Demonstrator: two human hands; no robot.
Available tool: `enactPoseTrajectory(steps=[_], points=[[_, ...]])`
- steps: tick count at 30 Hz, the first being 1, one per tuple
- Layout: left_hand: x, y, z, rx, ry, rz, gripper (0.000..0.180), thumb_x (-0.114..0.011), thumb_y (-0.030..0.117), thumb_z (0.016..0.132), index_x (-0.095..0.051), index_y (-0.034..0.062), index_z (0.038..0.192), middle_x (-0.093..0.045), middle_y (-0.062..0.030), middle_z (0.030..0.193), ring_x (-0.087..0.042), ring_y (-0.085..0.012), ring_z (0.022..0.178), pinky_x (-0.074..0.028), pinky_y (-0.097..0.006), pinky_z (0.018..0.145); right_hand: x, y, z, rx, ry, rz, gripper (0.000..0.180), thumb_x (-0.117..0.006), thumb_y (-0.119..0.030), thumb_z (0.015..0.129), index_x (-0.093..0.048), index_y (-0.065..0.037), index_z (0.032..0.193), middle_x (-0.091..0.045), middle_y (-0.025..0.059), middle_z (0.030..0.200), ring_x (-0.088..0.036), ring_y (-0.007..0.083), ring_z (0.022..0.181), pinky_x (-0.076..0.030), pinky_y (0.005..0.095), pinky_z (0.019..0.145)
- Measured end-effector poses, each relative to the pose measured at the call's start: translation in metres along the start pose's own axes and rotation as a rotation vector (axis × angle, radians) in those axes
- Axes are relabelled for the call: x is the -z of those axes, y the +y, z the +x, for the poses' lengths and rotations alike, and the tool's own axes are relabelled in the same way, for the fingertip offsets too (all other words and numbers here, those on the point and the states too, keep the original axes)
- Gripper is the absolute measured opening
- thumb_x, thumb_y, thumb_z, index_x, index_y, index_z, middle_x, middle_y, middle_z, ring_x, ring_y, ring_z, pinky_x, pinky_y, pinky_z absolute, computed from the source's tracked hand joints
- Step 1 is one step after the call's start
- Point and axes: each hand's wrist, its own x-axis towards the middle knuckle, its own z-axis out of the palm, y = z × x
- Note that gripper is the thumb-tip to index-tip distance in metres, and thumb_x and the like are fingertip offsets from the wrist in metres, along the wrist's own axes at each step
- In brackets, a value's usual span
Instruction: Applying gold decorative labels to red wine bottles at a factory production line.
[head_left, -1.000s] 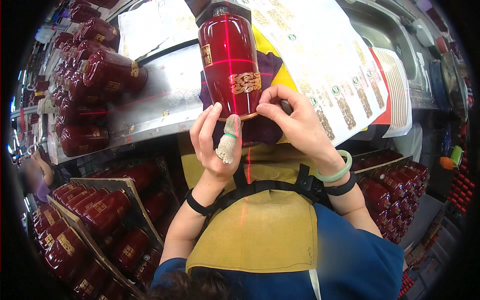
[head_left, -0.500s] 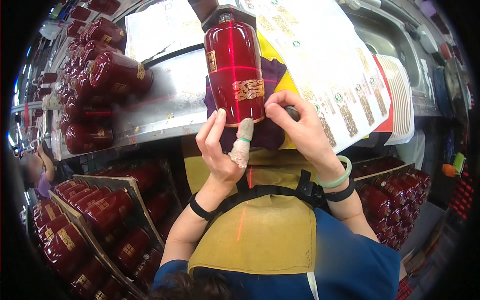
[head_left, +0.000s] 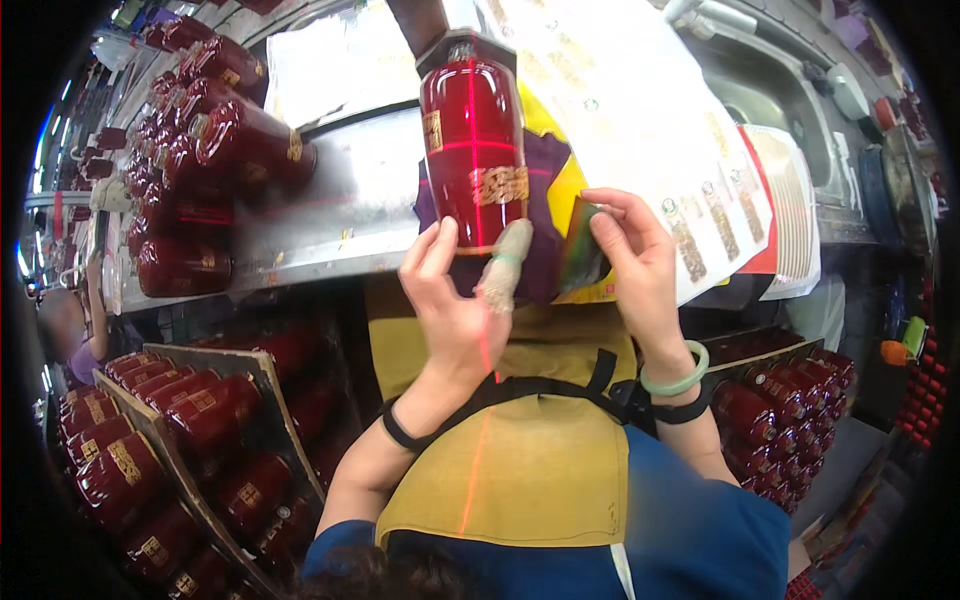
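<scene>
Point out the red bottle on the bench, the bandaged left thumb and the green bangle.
red bottle (head_left: pixel 472 150), head view, middle of its body.
bandaged left thumb (head_left: pixel 503 270), head view, on the wrapping.
green bangle (head_left: pixel 678 378), head view, on the right wrist.

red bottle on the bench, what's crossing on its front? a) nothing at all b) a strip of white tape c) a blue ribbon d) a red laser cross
d: a bright red vertical line and a horizontal one cross on the red bottle, which lies on a purple cloth, with the left hand touching its base.
</scene>
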Motion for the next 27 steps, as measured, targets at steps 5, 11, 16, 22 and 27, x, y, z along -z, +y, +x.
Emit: enactPoseTrajectory(steps=[5,11,16,22,27], points=[[0.029,-0.007,0.039,-0.151,-0.093,-0.059,0.078,-0.084,-0.003,0.070,-0.052,-0.0081,0.142,-0.047,-0.0234,0.153,-0.051,-0.0427,0.137,-0.041,-0.050,0.115,-0.019,-0.002,-0.008,0.145,-0.087,-0.134,0.013,-0.066,-0.003,0.098,-0.069,0.000,0.110,-0.067,0.0045,0.100,-0.062,0.0106,0.088,-0.050,0.0266,0.079],[0.004,-0.027,0.041,-0.231,-0.120,-0.143,0.068,-0.079,0.001,0.078,-0.056,-0.0056,0.142,-0.047,-0.0302,0.153,-0.045,-0.0476,0.143,-0.039,-0.057,0.117,-0.043,0.004,-0.010,0.236,-0.044,-0.267,0.008,-0.069,-0.002,0.093,-0.068,0.001,0.101,-0.063,0.0113,0.090,-0.066,0.0211,0.085,-0.052,0.0318,0.078],[0.014,-0.053,0.018,0.195,-0.351,-0.420,0.072,-0.080,0.001,0.080,-0.052,-0.0061,0.145,-0.052,-0.0249,0.152,-0.055,-0.0448,0.135,-0.048,-0.045,0.110,-0.036,0.014,-0.010,0.236,-0.007,-0.236,0.008,-0.070,-0.003,0.094,-0.068,0.002,0.101,-0.065,0.0107,0.092,-0.065,0.0200,0.086,-0.052,0.0322,0.080],[0.005,-0.025,0.047,-0.335,-0.141,-0.097,0.067,-0.079,-0.005,0.075,-0.062,-0.0013,0.140,-0.057,-0.0185,0.149,-0.051,-0.0370,0.142,-0.034,-0.053,0.121,-0.039,0.016,-0.011,0.219,0.004,-0.198,0.009,-0.070,-0.002,0.093,-0.068,0.003,0.102,-0.067,0.0115,0.094,-0.066,0.0203,0.088,-0.053,0.0323,0.081],[0.014,-0.047,0.017,0.150,-0.189,-0.357,0.065,-0.077,-0.002,0.083,-0.059,0.0027,0.145,-0.054,-0.0195,0.152,-0.051,-0.0395,0.142,-0.039,-0.051,0.118,-0.038,0.012,-0.011,0.184,0.012,-0.239,0.010,-0.070,-0.003,0.094,-0.069,0.003,0.102,-0.067,0.0113,0.093,-0.066,0.0190,0.088,-0.053,0.0313,0.081]])
